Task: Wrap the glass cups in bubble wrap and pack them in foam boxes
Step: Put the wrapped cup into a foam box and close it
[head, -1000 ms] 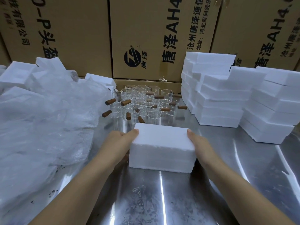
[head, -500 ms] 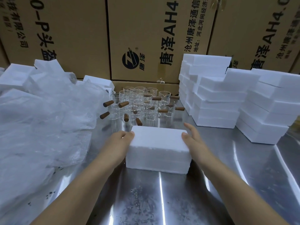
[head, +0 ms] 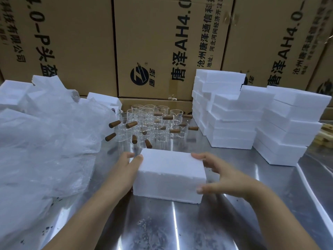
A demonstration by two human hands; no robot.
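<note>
A wall of tall brown cartons (head: 75,42) closes off the back. Each is printed in black with Chinese characters, "AH4.0" and a round logo (head: 139,76), and clear tape glints on one seam. A lower carton (head: 155,102) sits at their foot. In front runs a shiny metal surface (head: 162,228), scuffed, with long white streaks of reflected light and dark specks near its left front. Past its right edge lie pale wooden pieces (head: 326,134), too blurred to tell.

A packing warehouse: stacked shipping cartons (head: 162,47) behind a steel table (head: 180,222).
</note>
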